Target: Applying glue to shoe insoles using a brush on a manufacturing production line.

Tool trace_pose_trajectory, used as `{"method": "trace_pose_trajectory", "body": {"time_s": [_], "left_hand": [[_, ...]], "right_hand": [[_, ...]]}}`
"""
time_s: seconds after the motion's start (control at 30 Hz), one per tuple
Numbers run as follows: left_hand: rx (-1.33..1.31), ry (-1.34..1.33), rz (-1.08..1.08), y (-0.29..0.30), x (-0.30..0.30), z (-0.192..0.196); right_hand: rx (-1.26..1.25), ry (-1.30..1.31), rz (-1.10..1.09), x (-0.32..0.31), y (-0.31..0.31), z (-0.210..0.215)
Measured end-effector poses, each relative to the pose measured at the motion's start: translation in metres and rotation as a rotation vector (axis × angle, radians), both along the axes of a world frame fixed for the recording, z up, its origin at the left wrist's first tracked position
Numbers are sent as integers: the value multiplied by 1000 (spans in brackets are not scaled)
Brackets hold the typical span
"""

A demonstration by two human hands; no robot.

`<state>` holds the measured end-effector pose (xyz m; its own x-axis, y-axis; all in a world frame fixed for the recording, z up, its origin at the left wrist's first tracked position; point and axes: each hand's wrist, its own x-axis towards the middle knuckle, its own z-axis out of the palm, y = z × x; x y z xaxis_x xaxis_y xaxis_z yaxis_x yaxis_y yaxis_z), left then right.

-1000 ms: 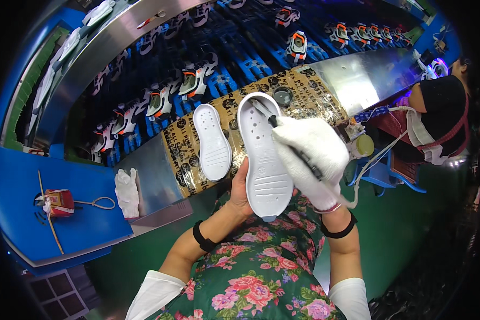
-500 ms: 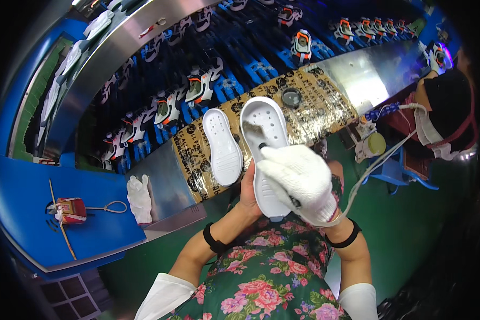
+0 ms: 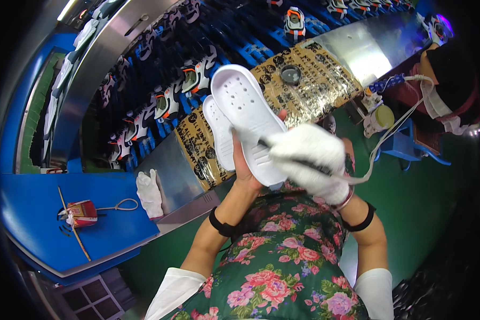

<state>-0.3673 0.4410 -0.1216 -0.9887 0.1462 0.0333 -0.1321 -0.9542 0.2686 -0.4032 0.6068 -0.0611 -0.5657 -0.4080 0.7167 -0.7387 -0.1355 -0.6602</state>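
My bare left hand (image 3: 244,169) is closed around a white shoe sole (image 3: 241,97), its hollow inner side turned up with small holes toward the far end. My right hand (image 3: 310,154), in a white knitted glove and blurred by motion, grips a brush (image 3: 263,142) with a dark handle. The bristles are smeared by motion over the middle of the sole; whether they touch it I cannot tell. A thin pale hose runs from the right hand off to the right. Partly hidden behind the held sole, a second white sole (image 3: 218,140) lies on the cardboard-covered ledge (image 3: 325,80).
A round dark dish (image 3: 290,75) stands on the ledge. Beyond it, shoe uppers (image 3: 196,78) sit on blue racks. At left, a blue table (image 3: 32,213) bears a red box (image 3: 82,213); a white glove (image 3: 150,193) lies beside it. Another person's arm (image 3: 428,66) is at right.
The held sole has moved left and away from me, now overlapping the second sole. My right hand and brush have shifted from the sole's far part toward its middle. The whole view has shifted slightly.
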Motion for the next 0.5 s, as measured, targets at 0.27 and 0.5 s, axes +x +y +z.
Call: {"method": "trace_pose_trajectory", "body": {"time_s": [0.27, 0.5], "left_hand": [[55, 96, -34, -8, -6, 0], [96, 22, -41, -12, -10, 5]], "right_hand": [[37, 51, 85, 15, -4, -5], [88, 237, 29, 17, -3, -13]]}}
